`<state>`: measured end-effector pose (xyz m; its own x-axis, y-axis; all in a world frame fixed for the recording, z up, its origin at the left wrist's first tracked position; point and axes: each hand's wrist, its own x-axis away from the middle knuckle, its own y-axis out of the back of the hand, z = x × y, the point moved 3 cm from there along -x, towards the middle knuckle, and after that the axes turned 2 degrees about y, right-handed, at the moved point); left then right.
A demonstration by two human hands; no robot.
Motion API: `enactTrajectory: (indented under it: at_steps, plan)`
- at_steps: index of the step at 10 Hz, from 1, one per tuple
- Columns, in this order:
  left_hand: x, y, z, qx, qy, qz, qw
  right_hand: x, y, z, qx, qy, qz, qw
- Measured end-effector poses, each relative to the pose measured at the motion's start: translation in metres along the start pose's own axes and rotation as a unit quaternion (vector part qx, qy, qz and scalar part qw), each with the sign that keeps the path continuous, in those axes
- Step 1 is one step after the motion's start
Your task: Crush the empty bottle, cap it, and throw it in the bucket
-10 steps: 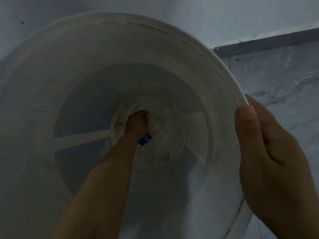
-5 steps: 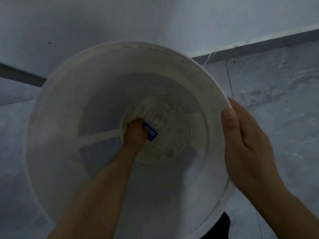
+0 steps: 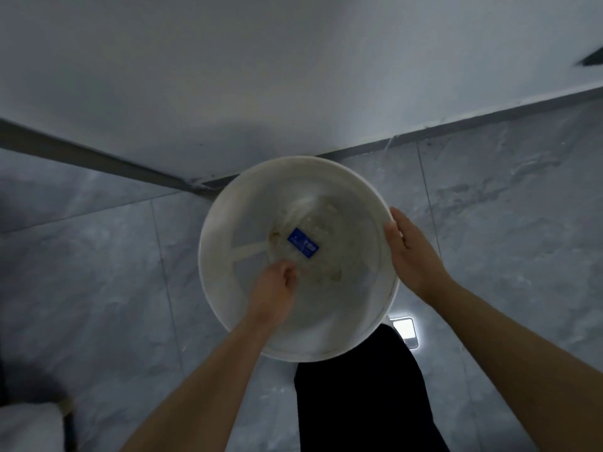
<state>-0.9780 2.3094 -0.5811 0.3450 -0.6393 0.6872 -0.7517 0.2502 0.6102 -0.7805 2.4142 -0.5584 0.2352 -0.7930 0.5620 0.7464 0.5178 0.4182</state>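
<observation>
Pinches bucket [image 3: 303, 324] rim with right hand [image 3: 412, 256]; hangs left hand [image 3: 274, 288], loosely curled, inside, crushed blue-labelled bottle [image 3: 301, 244] just beyond its fingers [image 3: 288, 272].

The bucket [image 3: 219, 230] is matt white plastic, its inside scuffed and smeared with brownish grime. In the bucket, the bottle [image 3: 315, 223] is thin clear plastic, crumpled, with a glossy blue label [image 3: 302, 245]. Under the bucket, the floor [image 3: 98, 272] is smooth grey marble-look tile with a faint sheen. Behind the bucket, the wall [image 3: 293, 76] is matt white.
</observation>
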Motion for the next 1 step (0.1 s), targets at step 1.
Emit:
enactTrajectory:
  at_steps: [1]
  plan:
    - [0.0225, 0.0210, -0.0094, -0.001, 0.012, -0.020, 1.000, 0.0032, 0.0142, 0.0125, 0.009, -0.086, 0.007, 0.996]
